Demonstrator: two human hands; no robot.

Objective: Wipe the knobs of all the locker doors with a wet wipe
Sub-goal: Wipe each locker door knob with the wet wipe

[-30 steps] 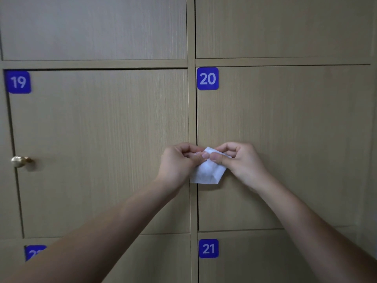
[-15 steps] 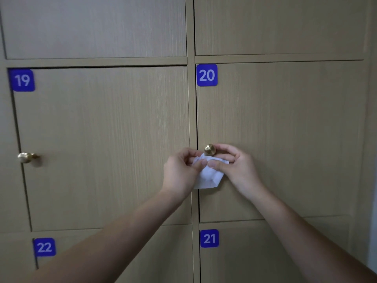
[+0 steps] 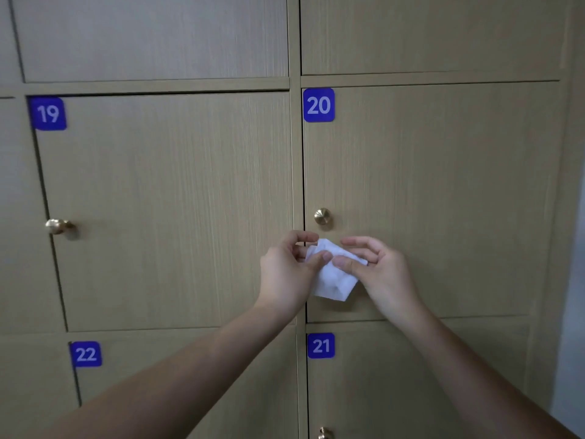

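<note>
The brass knob of door 20 is now left uncovered: the wet wipe that was held over it a second ago has been drawn down and is carried just below it, clear of the metal, in front of the lower part of the door. The wipe is pinched at its upper edge by the left hand and the right hand together — thumb and fingers of each closed on the white sheet, the right hand's upper fingers held straighter. It appears to be refolded or turned to a fresh face, which would suggest that this knob is regarded as done and another is to be taken next. The knob of door 19 is seen well to the left, and part of a further knob is caught at the bottom edge on the door below. Blue square plates with white numerals are read plainly — 19, 20, 21 and 22. No other writing is visible.
</note>
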